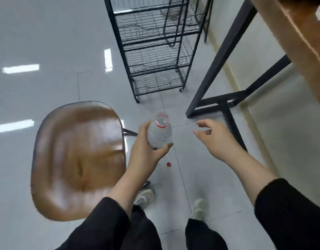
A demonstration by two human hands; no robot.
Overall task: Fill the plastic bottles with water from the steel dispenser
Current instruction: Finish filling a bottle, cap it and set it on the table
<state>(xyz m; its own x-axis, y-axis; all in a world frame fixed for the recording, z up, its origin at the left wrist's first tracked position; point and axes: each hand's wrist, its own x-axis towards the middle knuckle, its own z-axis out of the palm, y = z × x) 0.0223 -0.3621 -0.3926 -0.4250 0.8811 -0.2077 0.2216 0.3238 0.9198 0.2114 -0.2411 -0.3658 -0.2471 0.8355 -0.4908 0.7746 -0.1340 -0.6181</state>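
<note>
The plastic bottle (159,134) is being held upright over the floor, roughly between the person's two feet and ahead of them, with its mouth uncapped and a red ring showing at the neck. The left hand (146,147) is wrapping it around the lower body, thumb crossing the front and fingers curling behind, which is keeping the open mouth level so nothing spills. It is looking clear inside, and the blur is making it hard to tell whether it is holding any water.

A small red cap (168,164) is lying on the tiles just below the bottle, apart from both hands; it is probably this bottle's own, which would explain why the neck is open.

The right hand (212,136) is hovering beside the bottle, near but not touching it, fingers loosely curled with thumb and forefinger drawing close together and pinching nothing that shows. It seems to be placed ready either to steady the bottle or to go after the cap.

Further out, a brown chair seat (78,159) is sitting to the left, touching the left forearm's outline in the view. A black wire rack (155,51) on castors is standing ahead, and a wooden table (303,42) on a black frame is running along the right. No steel dispenser is showing, so the filling is judged as not yet under way here.
</note>
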